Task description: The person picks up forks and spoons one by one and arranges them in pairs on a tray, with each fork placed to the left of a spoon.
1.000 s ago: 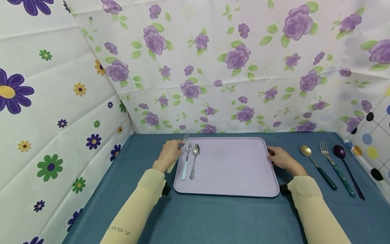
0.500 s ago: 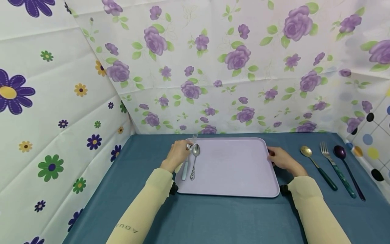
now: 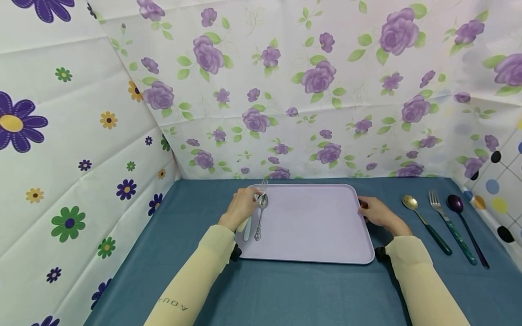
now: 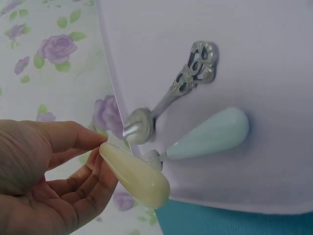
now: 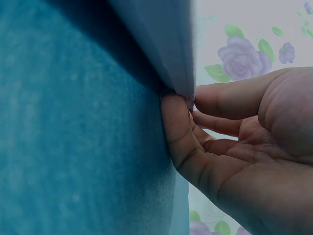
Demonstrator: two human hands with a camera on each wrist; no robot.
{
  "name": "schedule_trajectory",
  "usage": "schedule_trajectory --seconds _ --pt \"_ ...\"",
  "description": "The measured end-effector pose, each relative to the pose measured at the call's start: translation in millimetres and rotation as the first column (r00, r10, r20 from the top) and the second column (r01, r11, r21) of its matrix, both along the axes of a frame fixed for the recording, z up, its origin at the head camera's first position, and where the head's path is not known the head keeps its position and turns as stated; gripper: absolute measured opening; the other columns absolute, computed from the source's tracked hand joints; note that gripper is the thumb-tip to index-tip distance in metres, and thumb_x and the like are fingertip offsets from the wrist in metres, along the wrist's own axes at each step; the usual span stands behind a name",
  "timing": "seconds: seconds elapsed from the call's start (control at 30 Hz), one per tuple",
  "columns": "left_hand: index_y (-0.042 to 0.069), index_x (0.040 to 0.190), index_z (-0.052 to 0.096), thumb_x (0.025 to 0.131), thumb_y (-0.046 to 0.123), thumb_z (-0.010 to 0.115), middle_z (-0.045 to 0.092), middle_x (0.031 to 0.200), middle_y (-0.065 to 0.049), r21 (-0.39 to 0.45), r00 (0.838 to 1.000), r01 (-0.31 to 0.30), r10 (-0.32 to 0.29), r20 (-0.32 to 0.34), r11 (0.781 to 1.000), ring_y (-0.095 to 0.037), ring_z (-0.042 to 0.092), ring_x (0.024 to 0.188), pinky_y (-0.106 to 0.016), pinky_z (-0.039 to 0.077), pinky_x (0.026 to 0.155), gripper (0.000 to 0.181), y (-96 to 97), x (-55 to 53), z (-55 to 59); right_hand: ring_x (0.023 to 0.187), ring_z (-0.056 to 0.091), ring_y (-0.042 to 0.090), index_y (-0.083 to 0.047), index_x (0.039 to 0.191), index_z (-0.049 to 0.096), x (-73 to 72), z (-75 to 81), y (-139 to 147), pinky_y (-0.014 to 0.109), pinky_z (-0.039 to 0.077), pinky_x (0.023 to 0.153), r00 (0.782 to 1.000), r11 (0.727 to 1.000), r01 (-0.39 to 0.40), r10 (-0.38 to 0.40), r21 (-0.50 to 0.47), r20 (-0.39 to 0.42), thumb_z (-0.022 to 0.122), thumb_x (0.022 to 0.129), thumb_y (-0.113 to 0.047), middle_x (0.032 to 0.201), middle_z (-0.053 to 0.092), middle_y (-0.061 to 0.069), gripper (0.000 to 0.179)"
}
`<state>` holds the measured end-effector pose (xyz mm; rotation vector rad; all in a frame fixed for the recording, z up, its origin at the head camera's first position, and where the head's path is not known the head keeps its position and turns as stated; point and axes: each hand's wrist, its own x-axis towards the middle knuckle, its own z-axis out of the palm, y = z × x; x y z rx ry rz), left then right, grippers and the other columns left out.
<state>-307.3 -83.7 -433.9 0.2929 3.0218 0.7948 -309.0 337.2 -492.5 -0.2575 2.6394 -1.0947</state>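
My left hand (image 3: 241,207) is over the left side of a pale lilac tray (image 3: 310,222). It pinches a fork with a cream handle (image 4: 139,178); its tines point toward the back wall. Below that hand, a fork with a light blue handle (image 4: 210,134) lies on the tray, its head mostly hidden by the fingers in the head view. Alongside it is a silver spoon (image 3: 259,215) with an ornate openwork handle. At the tray's right edge, my right hand (image 3: 379,213) grips the rim, thumb on top and a finger curled underneath, as the right wrist view shows.
To the right of the tray, a gold spoon with a green handle (image 3: 428,225), a fork with a green handle (image 3: 451,226) and a dark purple spoon (image 3: 466,231) lie on the blue tablecloth (image 3: 310,294). Flowered sheets (image 3: 285,90) stand behind and at both sides.
My left hand has moved right with the cream-handled fork, from beside the tray's left edge to over the light blue fork. The right hand stays on the rim.
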Motion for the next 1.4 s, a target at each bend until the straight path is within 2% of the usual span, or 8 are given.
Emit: schedule_trajectory --seconds 0.2,0.3,0.5,0.63,0.83,1.03,1.23,1.4 --pt "0.006 0.133 0.071 0.1 0.001 0.063 0.073 0.091 -0.01 -0.004 1.0 0.021 -0.021 0.001 1.0 -0.013 0.053 0.055 -0.024 0.04 0.048 0.034 7.8 1.0 -1.1 0.083 0.062 0.024 0.022 0.152 0.028 -0.2 0.2 0.3 0.036 0.058 0.07 1.0 1.0 0.006 -0.006 -0.002 0.01 0.049 0.105 0.001 0.101 0.06 0.023 0.056" --pt "0.006 0.131 0.072 0.101 0.003 0.063 0.074 0.096 -0.012 0.008 0.999 0.029 -0.029 -0.016 1.0 -0.014 0.057 0.058 -0.026 0.044 0.05 0.031 12.6 1.5 -1.6 0.084 0.062 0.026 0.021 0.152 0.029 -0.4 0.1 0.2 0.036 0.058 0.071 1.0 1.0 0.012 -0.012 0.005 0.01 0.048 0.105 0.001 0.102 0.061 0.023 0.055" --pt "0.003 0.12 0.078 0.1 0.001 0.064 0.076 0.112 -0.014 0.005 0.994 0.038 -0.037 -0.102 0.999 -0.021 0.063 0.076 -0.035 0.053 0.068 0.024 23.3 -0.4 -3.8 0.087 0.062 0.028 0.021 0.152 0.029 -0.3 0.8 -0.1 0.037 0.059 0.073 1.0 1.0 0.015 -0.015 0.013 0.013 0.047 0.105 0.001 0.105 0.061 0.025 0.055" --pt "0.002 0.119 0.078 0.093 -0.003 0.07 0.078 0.106 -0.012 -0.027 0.99 0.031 -0.035 -0.138 0.999 -0.021 0.068 0.086 -0.035 0.058 0.079 0.028 30.5 -2.8 -6.4 0.088 0.062 0.028 0.021 0.152 0.029 1.2 2.8 -0.9 0.039 0.059 0.074 1.0 1.0 0.016 -0.016 0.01 0.013 0.048 0.105 0.001 0.105 0.061 0.025 0.055" --pt "0.002 0.12 0.077 0.09 -0.001 0.075 0.078 0.096 -0.01 -0.008 0.996 0.006 -0.007 -0.092 1.0 -0.019 0.07 0.08 -0.03 0.057 0.068 0.03 41.1 -0.4 -8.6 0.086 0.062 0.027 0.022 0.152 0.029 2.3 2.6 -1.3 0.038 0.059 0.073 1.0 1.0 0.003 -0.003 0.01 0.003 0.049 0.105 0.001 0.104 0.061 0.025 0.055" --pt "0.0 0.122 0.075 0.091 -0.001 0.074 0.078 0.103 -0.013 0.052 0.999 0.006 -0.003 -0.053 0.999 -0.022 0.072 0.081 -0.032 0.059 0.069 0.032 49.8 2.5 -14.7 0.083 0.061 0.025 0.022 0.152 0.029 1.9 0.8 -0.6 0.037 0.058 0.071 1.0 1.0 0.0 0.0 0.009 -0.01 0.05 0.104 0.001 0.099 0.06 0.021 0.056" --pt "0.001 0.124 0.075 0.09 -0.001 0.075 0.076 0.11 -0.015 0.063 0.999 -0.022 0.024 -0.034 0.998 -0.021 0.07 0.08 -0.032 0.059 0.069 0.034 54.7 1.2 -22.4 0.081 0.062 0.024 0.023 0.151 0.029 1.5 2.0 -0.4 0.037 0.058 0.07 1.0 1.0 -0.006 0.006 -0.003 -0.008 0.049 0.104 0.001 0.099 0.061 0.022 0.056" --pt "0.005 0.125 0.076 0.091 0.003 0.075 0.074 0.114 -0.015 0.036 0.999 -0.052 0.053 -0.015 0.998 -0.021 0.067 0.082 -0.032 0.058 0.069 0.034 58.0 0.6 -27.7 0.077 0.062 0.023 0.023 0.151 0.028 2.0 3.3 -0.1 0.037 0.057 0.068 1.0 1.0 -0.009 0.009 -0.008 -0.005 0.049 0.104 0.001 0.098 0.061 0.022 0.056"
